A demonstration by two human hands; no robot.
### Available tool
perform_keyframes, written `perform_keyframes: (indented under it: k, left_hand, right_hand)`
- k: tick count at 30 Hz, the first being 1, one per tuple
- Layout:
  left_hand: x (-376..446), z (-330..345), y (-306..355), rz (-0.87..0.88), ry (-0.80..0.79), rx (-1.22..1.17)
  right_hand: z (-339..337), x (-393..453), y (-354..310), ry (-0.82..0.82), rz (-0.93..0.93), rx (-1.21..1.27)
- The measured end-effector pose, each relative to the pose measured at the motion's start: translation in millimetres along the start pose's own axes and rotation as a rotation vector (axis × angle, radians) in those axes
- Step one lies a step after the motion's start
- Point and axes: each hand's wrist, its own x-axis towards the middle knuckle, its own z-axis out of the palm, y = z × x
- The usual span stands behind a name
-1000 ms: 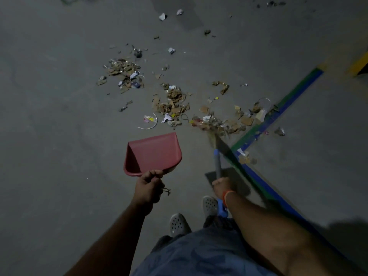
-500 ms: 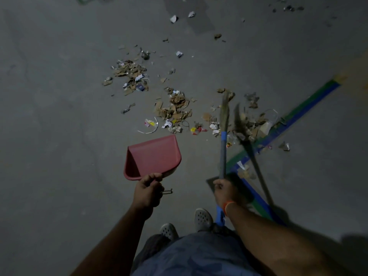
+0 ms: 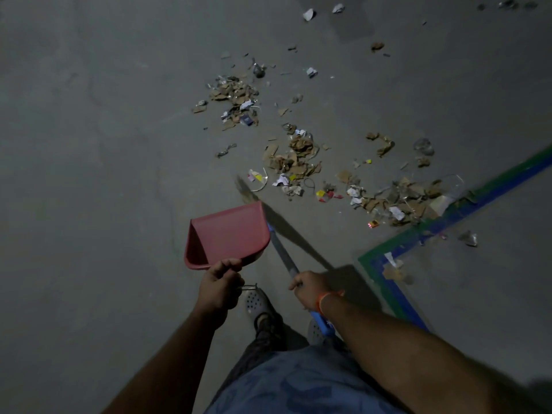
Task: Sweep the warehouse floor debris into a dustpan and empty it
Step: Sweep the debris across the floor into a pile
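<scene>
My left hand (image 3: 219,286) grips the handle of a red dustpan (image 3: 228,234), held above the grey floor with its underside toward me. My right hand (image 3: 310,286) holds a broom (image 3: 283,255) by its grey and blue handle. The shaft slants up to the left behind the dustpan, and the blurred bristles (image 3: 245,189) show just past the pan's far edge. Scattered debris (image 3: 295,161) of cardboard scraps, paper and wrappers lies on the floor beyond the pan. More of it is piled at the right (image 3: 403,201) against the tape line.
A green and blue tape line (image 3: 466,207) runs across the floor at the right and turns a corner near my feet. My grey clogs (image 3: 257,303) stand below the hands. Loose scraps (image 3: 309,14) lie farther off at the top.
The broom head has swung from the right-hand pile across to the left, and now lies behind the dustpan. The dustpan has kept its place in my left hand.
</scene>
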Motion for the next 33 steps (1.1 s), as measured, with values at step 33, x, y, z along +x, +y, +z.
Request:
perform_keyframes:
  k: [33]
  left_hand:
    - [101, -94, 74, -0.027, -0.096, -0.016]
  right_hand:
    - [39, 83, -102, 0.34, 0.141, 0.232]
